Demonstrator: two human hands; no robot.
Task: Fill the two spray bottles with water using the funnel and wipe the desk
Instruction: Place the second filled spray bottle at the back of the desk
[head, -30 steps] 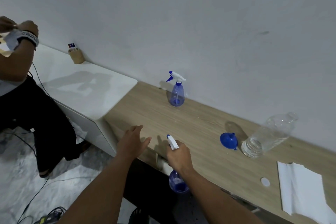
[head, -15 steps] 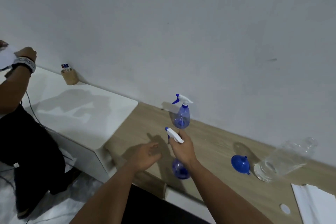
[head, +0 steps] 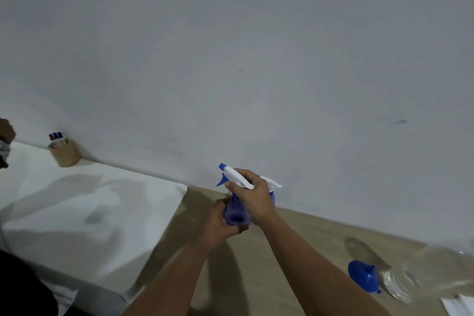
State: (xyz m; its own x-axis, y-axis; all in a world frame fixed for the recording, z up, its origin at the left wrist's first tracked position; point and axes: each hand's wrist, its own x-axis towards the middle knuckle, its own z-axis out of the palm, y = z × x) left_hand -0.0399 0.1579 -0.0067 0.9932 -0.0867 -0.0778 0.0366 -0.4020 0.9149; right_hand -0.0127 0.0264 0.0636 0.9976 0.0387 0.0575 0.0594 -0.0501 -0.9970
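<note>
I hold a blue spray bottle [head: 234,214] with a white trigger head above the wooden desk [head: 289,251]. My right hand [head: 252,196] grips its head and neck. My left hand [head: 220,223] wraps around its blue body from below. The second spray bottle [head: 272,186] stands by the wall, mostly hidden behind my right hand. A blue funnel [head: 364,276] lies on its side on the desk at the right. Beside it lies a clear plastic water bottle [head: 420,274], blurred.
A white cabinet top [head: 77,210] adjoins the desk on the left, with a brown pen cup [head: 64,152] near the wall. Another person's hand [head: 5,136] shows at the far left edge. White paper [head: 459,305] lies at the bottom right corner.
My right hand has lifted the spray bottle up from below the desk edge to above the desk. My left hand, open before, has closed on its body. The camera has tilted upward.
</note>
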